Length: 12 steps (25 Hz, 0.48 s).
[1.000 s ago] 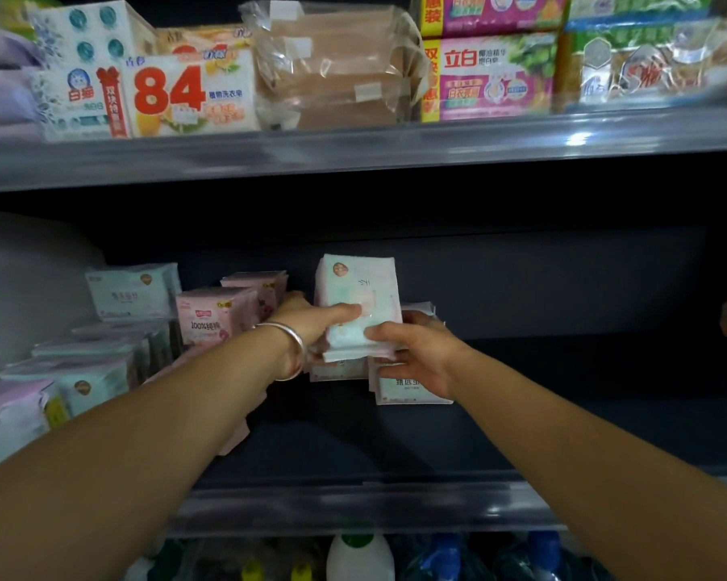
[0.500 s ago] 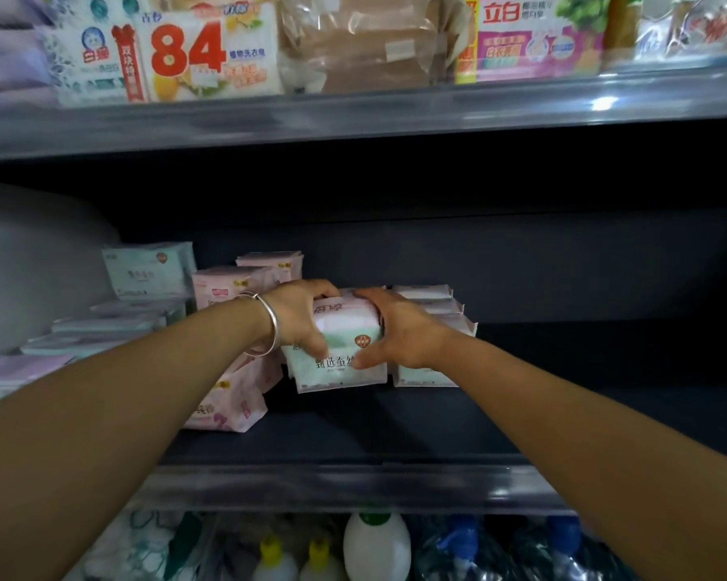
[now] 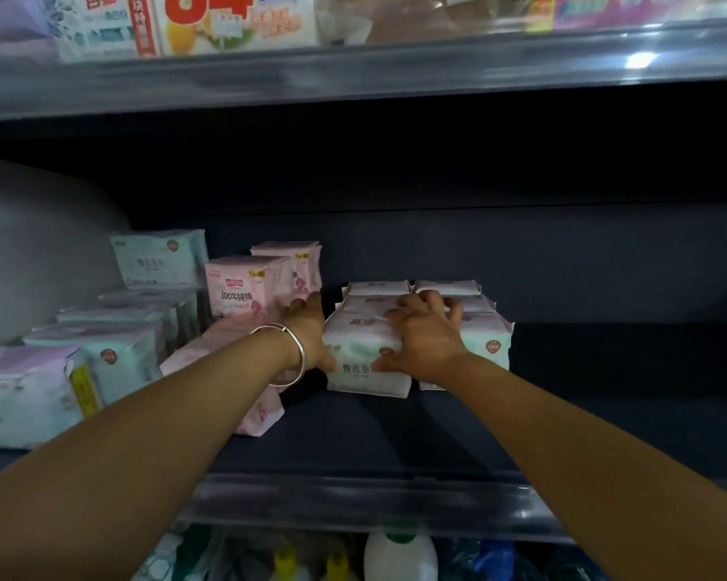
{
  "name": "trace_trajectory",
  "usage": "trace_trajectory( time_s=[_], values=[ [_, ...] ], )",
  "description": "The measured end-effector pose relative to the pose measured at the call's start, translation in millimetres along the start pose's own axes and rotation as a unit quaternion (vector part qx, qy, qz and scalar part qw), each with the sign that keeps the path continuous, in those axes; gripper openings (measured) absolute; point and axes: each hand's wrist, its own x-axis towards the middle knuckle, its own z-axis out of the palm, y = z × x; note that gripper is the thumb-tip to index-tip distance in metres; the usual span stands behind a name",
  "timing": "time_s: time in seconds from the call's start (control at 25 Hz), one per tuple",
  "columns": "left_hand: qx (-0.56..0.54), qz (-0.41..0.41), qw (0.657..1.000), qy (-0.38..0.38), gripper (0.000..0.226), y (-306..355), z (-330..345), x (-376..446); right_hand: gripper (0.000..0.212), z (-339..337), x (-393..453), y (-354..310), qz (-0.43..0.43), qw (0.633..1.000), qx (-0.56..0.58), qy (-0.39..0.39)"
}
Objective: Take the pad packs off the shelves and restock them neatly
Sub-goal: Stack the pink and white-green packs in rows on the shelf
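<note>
Soft white pack (image 3: 363, 362) with a mint green band and dark writing, standing on the dark shelf (image 3: 353, 438), front of a short row of the same packs. More white packs (image 3: 485, 341) touching it on the right. Pink packs (image 3: 244, 287) standing to the left, one pink pack (image 3: 257, 408) lying tipped over below them.

Left hand (image 3: 307, 329) with a silver bracelet (image 3: 288, 354) pressed against the pack's left side, fingers bent around it. Right hand (image 3: 426, 333) on top, fingers spread and curled over the pack and the one beside it, thumb on the front face.

Half a second ago, held just off the shelf between both hands; now sitting down on it, pushed back into line. Right fingers wider apart than before.
</note>
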Motion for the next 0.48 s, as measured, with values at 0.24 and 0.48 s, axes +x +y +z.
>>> trace_trajectory(
  time_s=[0.24, 0.48],
  values=[
    [0.062, 0.021, 0.996, 0.061, 0.073, -4, 17, 9, 0.054, 9, 10, 2, 0.011, 1.0, 0.0, -0.005],
    [0.111, 0.052, 0.988, 0.095, 0.063, 1, 25, 2, 0.069, 5, 3, 0, 0.004, 0.998, -0.039, -0.039]
  ],
)
